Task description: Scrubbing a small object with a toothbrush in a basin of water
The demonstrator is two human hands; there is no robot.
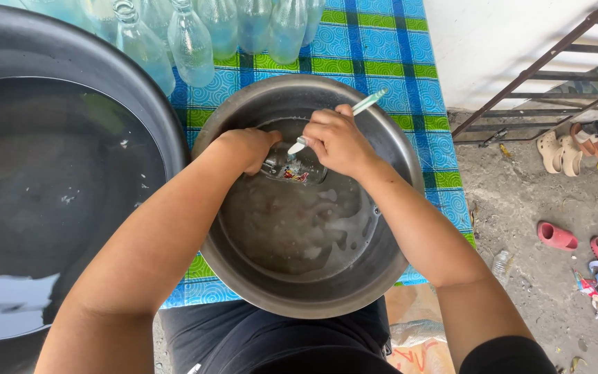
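Your left hand [249, 147] clamps the glass bottle [294, 168] low over the metal basin [382, 270], steadying it; your right hand [337, 140] pinches the toothbrush [354, 111] for scrubbing.

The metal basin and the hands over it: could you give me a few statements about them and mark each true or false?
1. The left hand holds a glass bottle over the metal basin. True.
2. The right hand holds a sponge. False: it grips a slim toothbrush.
3. The basin is dry. False: cloudy water lies in it.
4. Clear bottles stand on the checked cloth. True.
5. The black tub is empty. False: it holds water.
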